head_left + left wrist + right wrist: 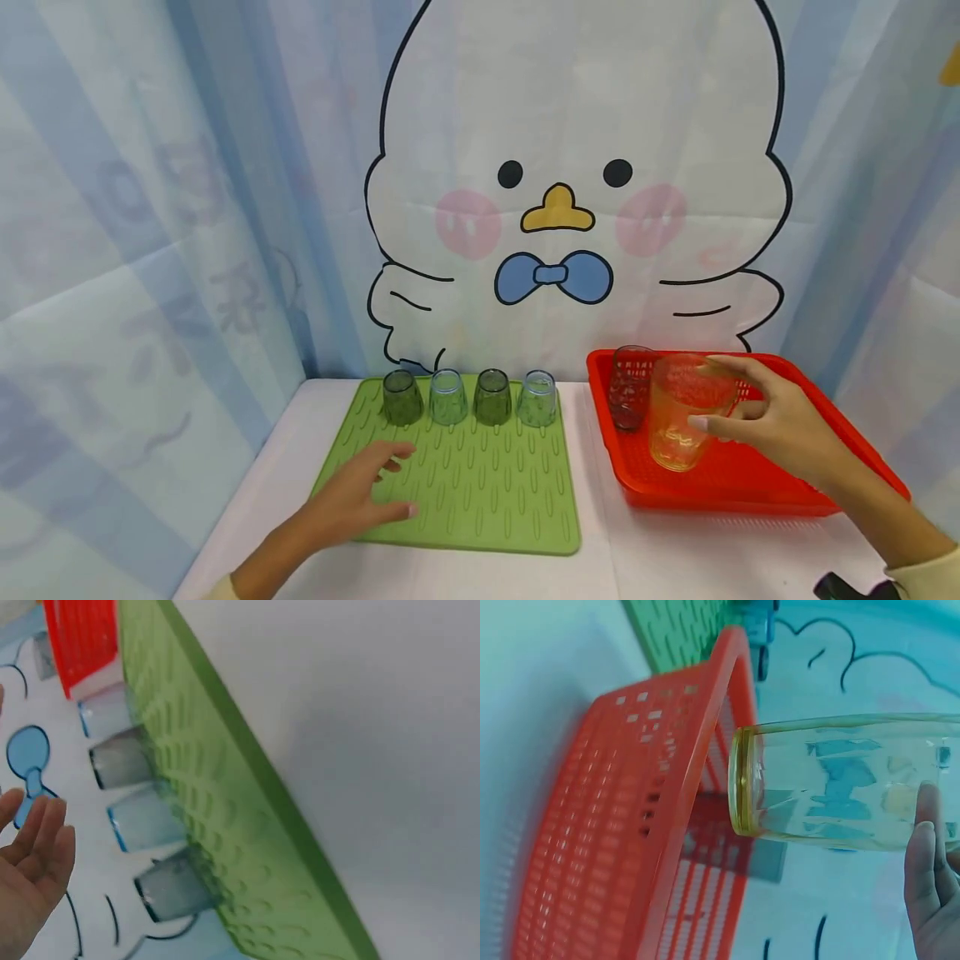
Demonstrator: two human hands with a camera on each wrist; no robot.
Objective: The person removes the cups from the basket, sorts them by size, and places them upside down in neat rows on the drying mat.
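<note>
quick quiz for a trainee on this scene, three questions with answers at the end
1. What does the right hand hold? A) a plate B) a yellow glass C) a spoon
2. True or false: the left hand is holding nothing.
3. How many small glasses stand on the green mat?

Key: 1. B. 2. True; its fingers are spread apart with nothing between them. 3. Four, in a row along the far edge.

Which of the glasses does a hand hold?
The yellow glass in the right hand; the four glasses on the green mat and the dark one in the red basket are not held.
</note>
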